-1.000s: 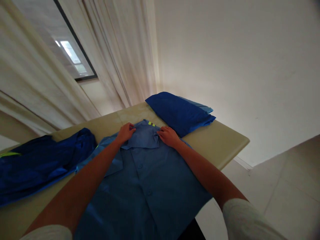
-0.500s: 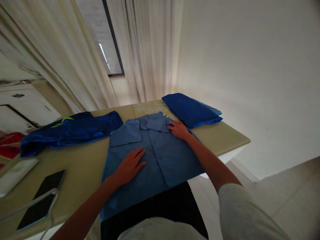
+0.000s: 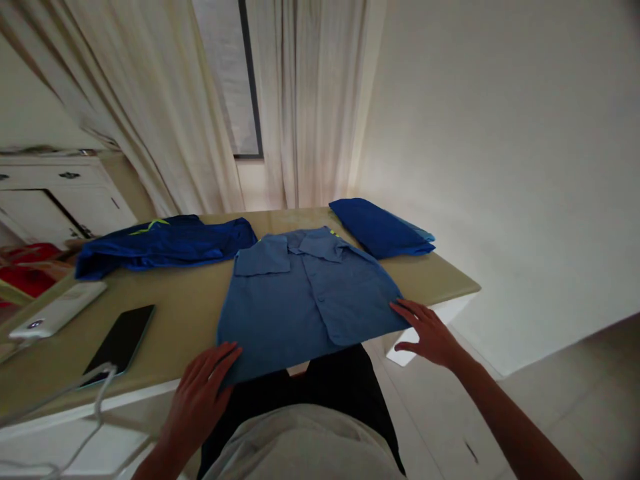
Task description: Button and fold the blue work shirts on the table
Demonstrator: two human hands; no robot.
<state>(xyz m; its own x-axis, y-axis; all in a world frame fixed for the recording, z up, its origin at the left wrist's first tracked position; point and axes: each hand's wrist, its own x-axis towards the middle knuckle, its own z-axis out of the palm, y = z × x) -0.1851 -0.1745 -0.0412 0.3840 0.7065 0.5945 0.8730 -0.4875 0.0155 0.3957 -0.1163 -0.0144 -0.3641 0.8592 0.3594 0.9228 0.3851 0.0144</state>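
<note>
A greyish-blue button-up shirt lies front up on the table, its sleeves folded in over the chest and its collar at the far end. Its hem reaches past the table's near edge. My left hand is at the near left corner of the hem, fingertips on the cloth, fingers stretched out. At the near right corner, my right hand touches the side edge with its fingertips, thumb spread apart from the fingers. Both hands are open, with no cloth visibly gripped.
A crumpled dark blue garment lies at the left of the table, and a folded blue garment at the back right. Nearer left are a phone, a white device and a white cable. A wall stands at right.
Both hands have moved from the shirt's chest and sleeve down to its near corners, spreading apart. The shirt stays laid out, its sleeves folded in. The head view has shifted slightly.
</note>
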